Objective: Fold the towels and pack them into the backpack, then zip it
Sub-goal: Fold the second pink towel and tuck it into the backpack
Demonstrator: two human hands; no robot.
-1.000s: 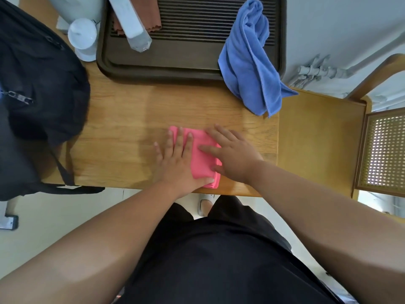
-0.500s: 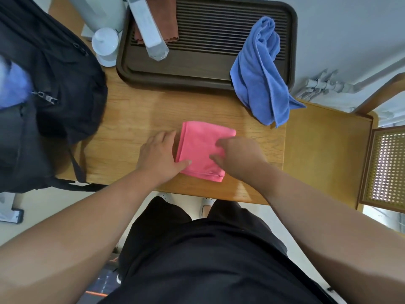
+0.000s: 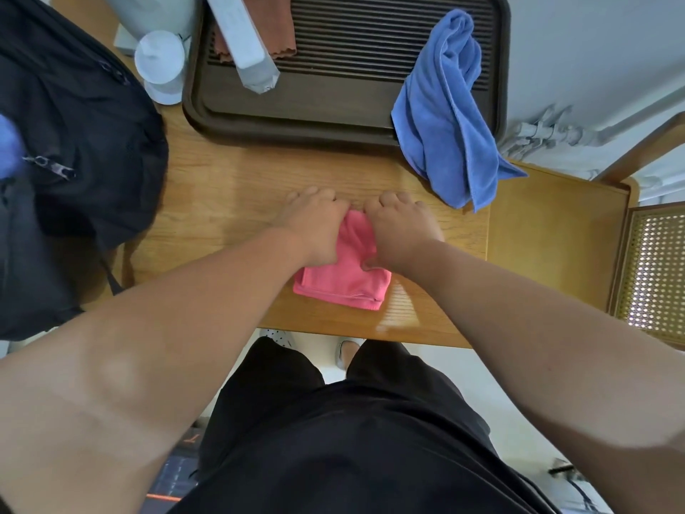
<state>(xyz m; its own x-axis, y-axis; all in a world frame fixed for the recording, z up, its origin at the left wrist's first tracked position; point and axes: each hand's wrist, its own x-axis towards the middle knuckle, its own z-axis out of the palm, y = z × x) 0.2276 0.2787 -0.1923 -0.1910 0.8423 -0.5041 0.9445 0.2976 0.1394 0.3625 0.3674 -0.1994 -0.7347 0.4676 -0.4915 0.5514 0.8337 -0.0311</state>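
Observation:
A folded pink towel lies on the wooden table near its front edge. My left hand and my right hand sit side by side on the towel's far half, fingers curled over its far edge and gripping it; my right thumb presses on top. A crumpled blue towel hangs over the right end of the dark tray. The black backpack stands at the table's left, with a blurred bit of blue showing at its opening.
On the tray lie a white box and a brown cloth. A white lidded container stands between tray and backpack. A wooden chair with a cane back is right of the table.
Both hands moved from the towel's sides to its far edge and curled round it. The towel now lies closer to the table's front edge in view.

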